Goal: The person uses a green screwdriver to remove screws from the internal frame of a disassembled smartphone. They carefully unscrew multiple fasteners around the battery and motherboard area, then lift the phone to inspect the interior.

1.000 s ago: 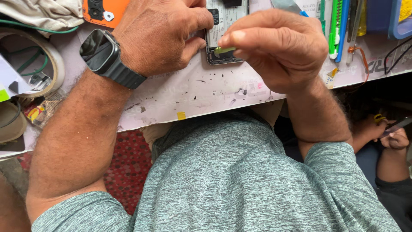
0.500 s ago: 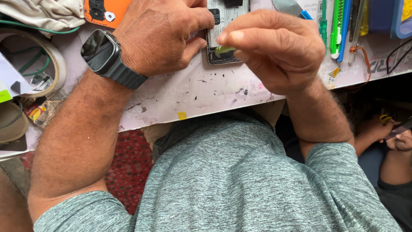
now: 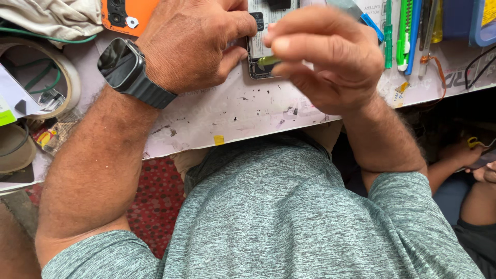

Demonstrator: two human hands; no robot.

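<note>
Both hands work an opened phone [image 3: 263, 46], long axis pointing away.

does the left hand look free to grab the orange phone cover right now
Probably not without letting go. The left hand is pressed on the opened phone, steadying it while the right hand works a small green tool. The orange cover lies just beside it with nothing between them, so only the grip holds it back.

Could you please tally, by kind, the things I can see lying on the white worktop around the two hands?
Opened phone under the hands: 1
Orange phone back cover: 1
Roll of pale tape: 1
Crumpled beige cloth: 1
Green-handled tools at the upper right: 2
Blue plastic box: 1
Total: 7
</note>
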